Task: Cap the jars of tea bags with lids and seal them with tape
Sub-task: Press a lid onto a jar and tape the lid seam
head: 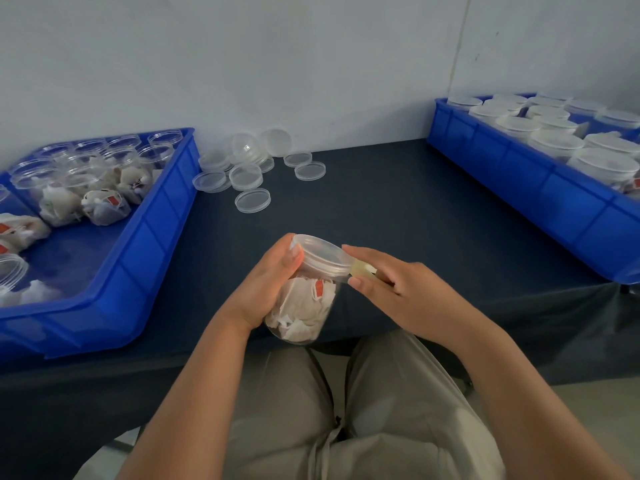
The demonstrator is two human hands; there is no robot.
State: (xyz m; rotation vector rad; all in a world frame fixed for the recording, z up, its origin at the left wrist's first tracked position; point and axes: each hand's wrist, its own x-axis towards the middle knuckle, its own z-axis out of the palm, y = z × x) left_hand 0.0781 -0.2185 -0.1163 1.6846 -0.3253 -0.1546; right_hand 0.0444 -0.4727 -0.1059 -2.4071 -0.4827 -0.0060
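Left hand (266, 285) grips our tea-bag jar (301, 313); right hand (391, 285) pinches tape (360, 270) at its lid (322, 258). We judge it light, slick: hold the body.

The bare left forearm (194, 375) and right forearm (502, 368) reach forward and converge above the near edge of the dark blue tabletop (415, 209). The left hand (266, 285) curls round a tilted clear plastic jar of white tea bags (304, 313), thumb against its capped rim. The right hand (391, 282) pinches a pale yellowish strip of tape (360, 270) between forefinger and thumb, just beside that rim.
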